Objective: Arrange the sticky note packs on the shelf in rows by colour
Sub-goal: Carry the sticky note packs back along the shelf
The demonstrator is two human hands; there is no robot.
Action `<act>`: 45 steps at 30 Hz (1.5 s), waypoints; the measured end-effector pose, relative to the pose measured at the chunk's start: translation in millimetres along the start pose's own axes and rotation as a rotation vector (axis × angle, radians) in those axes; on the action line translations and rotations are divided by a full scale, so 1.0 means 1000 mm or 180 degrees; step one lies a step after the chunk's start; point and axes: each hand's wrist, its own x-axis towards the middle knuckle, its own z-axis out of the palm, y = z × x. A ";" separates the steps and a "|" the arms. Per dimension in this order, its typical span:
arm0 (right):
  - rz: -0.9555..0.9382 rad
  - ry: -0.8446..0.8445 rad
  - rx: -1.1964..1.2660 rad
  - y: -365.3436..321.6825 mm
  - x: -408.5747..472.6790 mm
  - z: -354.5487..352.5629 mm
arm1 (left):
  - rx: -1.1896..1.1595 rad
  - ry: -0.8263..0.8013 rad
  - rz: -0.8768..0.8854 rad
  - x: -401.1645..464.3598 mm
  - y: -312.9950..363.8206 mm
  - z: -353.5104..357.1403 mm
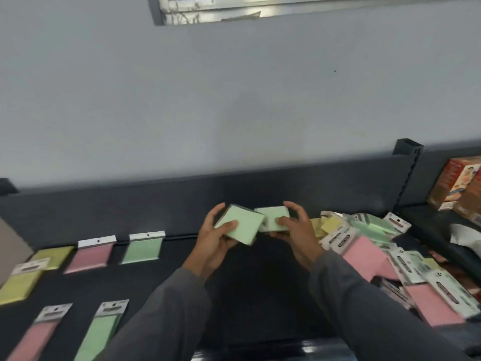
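Two flat square pale-green sticky note packs are held in the air above the middle of the dark shelf (260,295), near its back panel. The left one (238,225) is tilted, and the left hand (213,241) grips it with the thumb across its lower face and the fingers curled round its far edge. The right pack (273,217) touches it at one corner; the right hand (294,230) holds it with the thumb on top and the fingers arched over its far side. Both forearms, in grey sleeves (166,316), reach forward from the lower edge of the view.

On the shelf's left part, packs lie flat and apart: a yellow one (50,257), a pink one (89,257) and a green one (141,248) at the back, with another yellow (19,285), pink (33,334) and green (100,332) nearer. On the right sits a loose heap of mixed pink, green and yellow packs (390,256), overlapping, just beside the right wrist. Beyond an upright post, an orange printed carton (458,186) stands on the next shelf.
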 end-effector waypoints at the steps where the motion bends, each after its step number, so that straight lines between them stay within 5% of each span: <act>1: 0.0048 -0.0072 0.0078 0.005 0.001 0.010 | -0.0031 -0.0064 -0.0008 -0.001 0.005 -0.012; 15: 0.0497 -0.0348 0.0555 0.105 0.004 0.218 | 0.0395 0.0889 0.0408 0.018 0.117 -0.252; 21: 0.0545 -0.0372 0.0671 0.129 -0.006 0.263 | 0.0557 0.1133 0.0073 0.031 0.125 -0.311; 32: 0.0748 -0.0647 0.0408 0.140 -0.009 0.268 | 0.0236 0.0506 0.0037 0.042 0.101 -0.324; 35: 0.0789 -0.0578 0.0424 0.139 -0.010 0.265 | 0.1063 0.0247 0.0306 0.042 0.089 -0.317; 39: 0.0842 -0.0551 0.0395 0.138 -0.014 0.252 | 0.3416 0.0112 0.0920 0.034 0.066 -0.316; 45: 0.0877 -0.0551 0.0148 0.135 -0.023 0.245 | 0.4209 0.0448 0.1312 0.026 0.058 -0.310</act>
